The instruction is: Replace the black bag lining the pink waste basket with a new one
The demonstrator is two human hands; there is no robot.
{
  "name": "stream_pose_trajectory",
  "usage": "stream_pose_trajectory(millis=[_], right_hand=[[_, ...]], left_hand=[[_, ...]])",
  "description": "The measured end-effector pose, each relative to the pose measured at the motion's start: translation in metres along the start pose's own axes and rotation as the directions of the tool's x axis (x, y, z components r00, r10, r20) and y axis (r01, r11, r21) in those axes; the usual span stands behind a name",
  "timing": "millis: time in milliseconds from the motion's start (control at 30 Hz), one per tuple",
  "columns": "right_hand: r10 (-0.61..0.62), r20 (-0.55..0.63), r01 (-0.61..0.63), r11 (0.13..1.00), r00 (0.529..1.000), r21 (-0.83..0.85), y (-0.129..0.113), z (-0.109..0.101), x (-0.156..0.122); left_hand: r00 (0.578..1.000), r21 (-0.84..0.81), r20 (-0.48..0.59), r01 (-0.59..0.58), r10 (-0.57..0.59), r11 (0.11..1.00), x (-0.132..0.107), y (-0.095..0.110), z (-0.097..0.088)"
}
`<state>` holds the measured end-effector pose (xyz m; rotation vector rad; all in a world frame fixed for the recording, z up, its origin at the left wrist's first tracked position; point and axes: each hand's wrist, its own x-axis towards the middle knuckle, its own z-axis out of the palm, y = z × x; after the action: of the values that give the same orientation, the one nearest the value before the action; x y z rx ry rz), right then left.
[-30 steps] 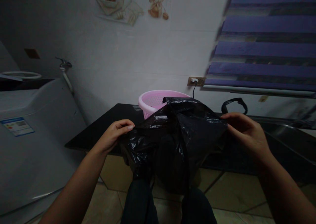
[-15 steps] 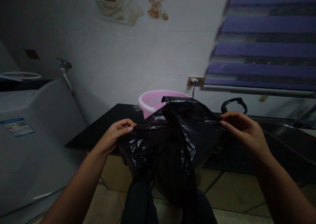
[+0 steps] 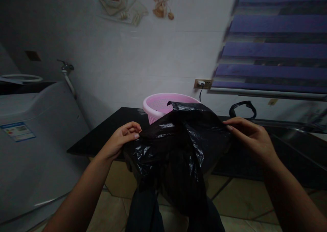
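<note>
A black plastic garbage bag (image 3: 176,150) hangs spread between my two hands, its lower part drooping in front of my legs. My left hand (image 3: 122,138) pinches the bag's left upper edge between thumb and fingers. At the opposite corner, my right hand (image 3: 251,136) has the edge pinched the same way. Behind the bag a pink plastic basket (image 3: 153,111) with a perforated wall stands on the dark counter (image 3: 107,133). The bag hides the basket's front right side.
To the left is a white washing machine (image 3: 46,140), with a tap (image 3: 66,67) on the wall above. A black ring-shaped coil (image 3: 231,111) lies at the back right near the sink (image 3: 304,140). A plugged outlet (image 3: 201,84) sits beside the purple striped blind (image 3: 270,51).
My right hand has shifted slightly left, bringing the bag's corners a little closer together. My left hand stays nearly in place, still pinching the bag.
</note>
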<state>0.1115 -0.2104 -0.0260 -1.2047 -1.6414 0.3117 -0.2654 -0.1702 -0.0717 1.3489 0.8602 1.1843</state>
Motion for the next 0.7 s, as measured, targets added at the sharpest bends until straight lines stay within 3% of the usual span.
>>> stream_pose_trajectory(millis=[467,700], right_hand=[[-0.022,-0.007,0.022,1.0,1.0,0.006,0.0031,0.001,0.0016],[-0.044,-0.011,0.044,0.999,0.999,0.024,0.0047,0.0015,0.0023]], left_hand=[[0.998,0.079,-0.057,-0.008,0.013,0.997,-0.0006,0.0022,0.0016],[0.997,0.054,-0.059,0.05,-0.047,0.997,-0.0015,-0.0005,-0.0004]])
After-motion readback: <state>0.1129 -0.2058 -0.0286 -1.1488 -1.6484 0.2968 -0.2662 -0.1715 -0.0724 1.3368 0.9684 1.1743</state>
